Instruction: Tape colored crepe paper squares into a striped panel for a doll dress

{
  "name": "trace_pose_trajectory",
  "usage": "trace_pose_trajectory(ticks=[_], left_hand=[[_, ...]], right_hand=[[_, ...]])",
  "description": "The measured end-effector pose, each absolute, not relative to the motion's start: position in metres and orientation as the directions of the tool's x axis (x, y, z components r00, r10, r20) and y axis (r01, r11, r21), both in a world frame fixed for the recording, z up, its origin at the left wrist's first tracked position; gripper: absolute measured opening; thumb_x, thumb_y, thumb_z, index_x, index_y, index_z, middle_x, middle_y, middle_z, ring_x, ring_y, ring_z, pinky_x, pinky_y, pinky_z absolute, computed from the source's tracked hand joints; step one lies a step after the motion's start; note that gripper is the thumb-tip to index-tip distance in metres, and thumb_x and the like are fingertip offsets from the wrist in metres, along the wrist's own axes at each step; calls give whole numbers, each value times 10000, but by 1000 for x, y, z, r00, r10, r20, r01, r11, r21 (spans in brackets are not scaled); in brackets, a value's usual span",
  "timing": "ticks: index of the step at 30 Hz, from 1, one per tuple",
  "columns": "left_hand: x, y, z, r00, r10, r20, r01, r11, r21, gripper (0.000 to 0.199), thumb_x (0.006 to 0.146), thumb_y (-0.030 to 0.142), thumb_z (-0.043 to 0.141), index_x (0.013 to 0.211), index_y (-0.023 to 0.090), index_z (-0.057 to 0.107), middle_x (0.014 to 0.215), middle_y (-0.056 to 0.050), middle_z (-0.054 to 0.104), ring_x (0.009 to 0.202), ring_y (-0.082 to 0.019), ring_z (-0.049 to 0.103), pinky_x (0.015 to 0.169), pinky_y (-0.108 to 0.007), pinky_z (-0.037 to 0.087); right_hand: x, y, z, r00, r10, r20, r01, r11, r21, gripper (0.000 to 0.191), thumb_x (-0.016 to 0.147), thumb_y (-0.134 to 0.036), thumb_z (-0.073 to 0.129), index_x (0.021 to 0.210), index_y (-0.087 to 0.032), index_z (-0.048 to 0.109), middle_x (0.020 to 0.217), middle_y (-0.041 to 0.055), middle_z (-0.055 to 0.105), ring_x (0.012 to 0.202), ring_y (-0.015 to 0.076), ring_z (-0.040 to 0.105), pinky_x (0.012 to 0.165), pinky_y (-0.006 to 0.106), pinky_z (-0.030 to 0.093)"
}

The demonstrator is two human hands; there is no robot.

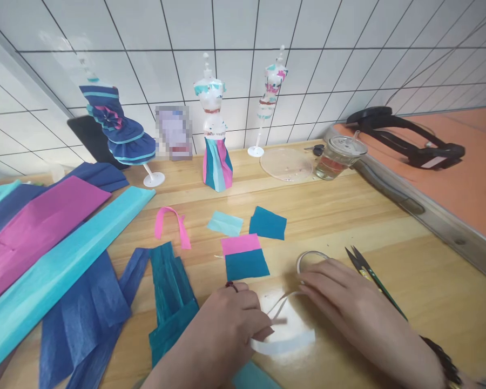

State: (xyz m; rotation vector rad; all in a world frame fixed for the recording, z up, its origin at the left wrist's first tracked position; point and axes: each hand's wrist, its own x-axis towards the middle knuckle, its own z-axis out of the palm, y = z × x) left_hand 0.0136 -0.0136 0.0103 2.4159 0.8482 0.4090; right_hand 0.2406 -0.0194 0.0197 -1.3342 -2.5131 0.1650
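Note:
My left hand (237, 321) is closed in a pinch on the end of a narrow tape strip (288, 295) that runs across to my right hand. A wider white strip (285, 344) curls out below the same fingertips. Under the curved fingers of my right hand (342, 294) is a thin ring-shaped roll of tape (298, 260), mostly hidden by the hand. Just beyond the hands lies a pink and teal paper piece (247, 263). Farther off are a light blue piece (225, 223) and a teal piece (268, 222). Scissors or tweezers (368, 273) rest beside my right hand.
Crepe-like paper sheets in turquoise (76, 270), pink (44, 232), blue (85, 319) and teal (172, 292) cover the left. Three small dress forms, one in a blue dress (129, 140), stand by the tiled wall. A lidded glass (336, 159) stands back right.

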Motion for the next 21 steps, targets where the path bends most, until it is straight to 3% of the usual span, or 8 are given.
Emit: trace_pose_trajectory(ticks=[4, 7, 10, 13, 21], left_hand=[[16, -16, 9, 748, 655, 106, 509, -669, 542, 297, 733, -28, 442, 560, 187, 551, 552, 35, 528, 560, -107, 437, 663, -240, 366], [17, -18, 7, 759, 644, 93, 521, -687, 506, 283, 719, -24, 466, 564, 195, 557, 567, 37, 542, 584, -108, 465, 754, -272, 378], [16, -18, 8, 771, 634, 54, 547, -704, 453, 262, 725, 2, 485, 577, 205, 561, 566, 38, 547, 647, -129, 493, 869, -355, 359], [14, -19, 9, 758, 651, 37, 571, -690, 445, 229, 737, 41, 511, 600, 214, 570, 560, 50, 555, 707, -141, 514, 994, -443, 274], [12, -19, 1, 731, 678, -71, 612, -606, 509, 220, 729, 54, 576, 580, 216, 578, 556, 61, 565, 703, -122, 515, 1042, -424, 257]], right_hand=[[217, 1, 21, -705, 668, 237, 662, 740, -118, 250, 913, -144, 399, 1057, -122, 602, 1049, 108, 633, 1009, 227, 558, 891, 399, 467], [204, 12, 19, -786, 598, 156, 603, 797, -20, 263, 888, -69, 397, 1045, -88, 608, 1056, 125, 629, 1032, 242, 551, 928, 396, 449], [199, 18, 16, -819, 560, 121, 563, 826, -16, 275, 885, -49, 375, 1036, -82, 603, 1000, 119, 642, 983, 227, 578, 890, 375, 482], [200, 21, 11, -836, 520, 177, 524, 851, -26, 262, 899, -77, 363, 1017, -73, 597, 954, 123, 648, 940, 225, 596, 835, 372, 514], [209, 25, 7, -832, 531, 161, 530, 846, -50, 280, 892, -89, 365, 1067, -101, 583, 1028, 114, 642, 987, 204, 588, 862, 357, 511]])
